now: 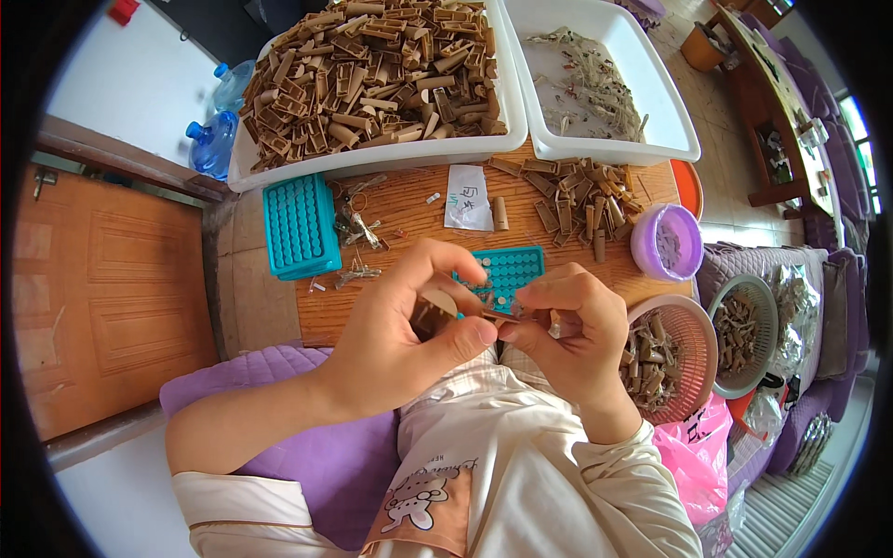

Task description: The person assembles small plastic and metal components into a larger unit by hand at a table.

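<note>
My left hand (395,330) is closed around a brown plastic casing (434,314), its thumb stretched toward the right hand. My right hand (579,314) pinches close to the end of a flat brown edge (499,317) between the two hands. A small clear piece (558,325) shows among its fingers; its exact kind is hard to make out. Just beyond the hands lies a teal tray with round pockets (516,267), partly hidden by the fingers, with a few small pale parts on it.
A white tub (516,130) heaped with brown casings stands at the back, beside another white tub (684,139) of clear wired parts. Stacked teal trays (302,228) sit left. Loose casings (595,200), a purple container (668,244) and a pink basket (693,358) are right.
</note>
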